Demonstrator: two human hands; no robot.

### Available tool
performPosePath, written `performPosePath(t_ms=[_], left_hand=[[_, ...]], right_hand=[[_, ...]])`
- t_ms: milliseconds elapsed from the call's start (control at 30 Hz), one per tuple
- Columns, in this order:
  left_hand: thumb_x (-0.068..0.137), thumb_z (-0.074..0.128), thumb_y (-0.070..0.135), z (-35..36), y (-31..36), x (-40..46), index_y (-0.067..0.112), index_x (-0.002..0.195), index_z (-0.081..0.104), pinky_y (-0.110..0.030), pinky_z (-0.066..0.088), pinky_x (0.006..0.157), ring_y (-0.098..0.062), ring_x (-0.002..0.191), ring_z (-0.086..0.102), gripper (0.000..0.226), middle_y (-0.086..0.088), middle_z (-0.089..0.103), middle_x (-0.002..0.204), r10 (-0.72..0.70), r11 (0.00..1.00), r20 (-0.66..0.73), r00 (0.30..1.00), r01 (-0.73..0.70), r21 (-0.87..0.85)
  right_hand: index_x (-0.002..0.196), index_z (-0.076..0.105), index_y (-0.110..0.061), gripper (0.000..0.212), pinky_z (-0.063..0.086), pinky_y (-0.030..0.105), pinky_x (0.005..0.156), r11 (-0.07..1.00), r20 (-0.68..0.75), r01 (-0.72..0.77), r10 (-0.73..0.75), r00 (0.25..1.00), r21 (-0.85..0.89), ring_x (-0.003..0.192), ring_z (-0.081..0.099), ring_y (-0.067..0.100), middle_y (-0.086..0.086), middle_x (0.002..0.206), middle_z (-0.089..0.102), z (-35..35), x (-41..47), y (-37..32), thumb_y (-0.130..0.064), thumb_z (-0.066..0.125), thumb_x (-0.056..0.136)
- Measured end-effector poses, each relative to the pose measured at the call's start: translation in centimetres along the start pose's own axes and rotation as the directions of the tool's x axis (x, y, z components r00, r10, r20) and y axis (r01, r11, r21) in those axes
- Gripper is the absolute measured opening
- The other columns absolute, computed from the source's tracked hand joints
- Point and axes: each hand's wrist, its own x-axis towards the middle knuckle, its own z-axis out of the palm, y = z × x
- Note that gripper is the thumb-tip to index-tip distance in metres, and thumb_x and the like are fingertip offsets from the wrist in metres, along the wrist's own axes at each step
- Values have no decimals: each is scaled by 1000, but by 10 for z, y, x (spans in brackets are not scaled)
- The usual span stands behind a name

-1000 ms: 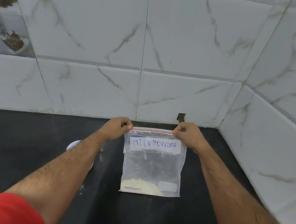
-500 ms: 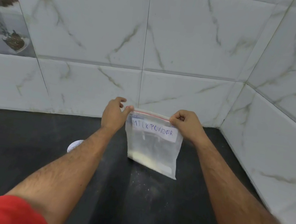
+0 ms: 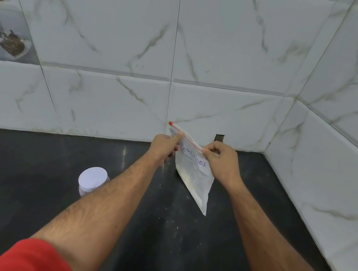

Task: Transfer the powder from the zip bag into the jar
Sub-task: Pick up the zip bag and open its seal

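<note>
Two bare hands, both engaged at the top edge of one zip bag (image 3: 194,180).

Item, left hand (image 3: 163,148): thumb and forefinger pinched on the bag's upper edge near its left end, just below the red seal strip (image 3: 185,135).

Item, right hand (image 3: 221,159): fingertips pinched on the same edge further right, at the strip; remaining fingers curled in.

Item, zip bag: clear plastic, held in the air above the counter, tilted so the top edge slopes down to the right and the lower corner points down and right. White label (image 3: 195,159) with handwritten lettering, partly covered by the hands. A small amount of pale powder (image 3: 195,190) lies along the bottom. Whether the seal has parted anywhere between the two grips cannot be told.

Item, jar (image 3: 92,181): clear, white lid on, standing on the counter to the left of the left forearm, well apart from the bag.

Item, counter (image 3: 25,181): dark, glossy, faint pale specks below the bag. Tiled wall (image 3: 233,50) behind and to the right.

Progress, as judged: early. Powder is all in the bag; the jar is capped. Outstanding: open the seal fully, uncap the jar, bring the bag mouth over it, pour.
</note>
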Motion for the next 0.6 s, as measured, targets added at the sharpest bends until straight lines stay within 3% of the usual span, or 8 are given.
performPosePath(t_ms=[233, 367, 467, 600], left_hand=[[92, 63, 42, 10, 17, 0, 17, 71, 61, -16, 20, 36, -5, 40, 38, 33, 5, 56, 60, -81, 994, 105, 991, 73, 78], [92, 57, 31, 12, 18, 4, 18, 64, 58, -17, 21, 39, -7, 46, 37, 30, 3, 53, 62, -138, 984, 169, 976, 116, 134], [97, 57, 33, 13, 12, 5, 17, 64, 57, -15, 26, 34, -4, 36, 38, 36, 6, 51, 49, -90, 991, 213, 973, 66, 119], [99, 59, 30, 15, 10, 7, 16, 66, 57, -13, 29, 31, 0, 33, 41, 36, 8, 52, 44, -33, 999, 219, 975, 26, 34]], right_hand=[[70, 69, -27, 22, 38, 7, 64, 1000, 20, 9, -10, 1000, 2, 71, 60, -8, -15, 75, 68, -6, -6, 4, -13, 69, 87], [67, 67, -30, 26, 37, 7, 62, 1000, 11, -24, 24, 1000, 0, 69, 59, -11, -16, 72, 67, -10, -7, 6, -15, 70, 87], [67, 68, -29, 23, 39, 8, 60, 999, 19, -48, 48, 999, 3, 65, 59, -10, -16, 69, 68, -17, -4, 7, -15, 71, 85], [73, 72, -19, 11, 43, 20, 60, 995, 120, -99, 100, 988, -12, 60, 57, 2, -12, 64, 65, -25, 3, 5, -14, 69, 83]])
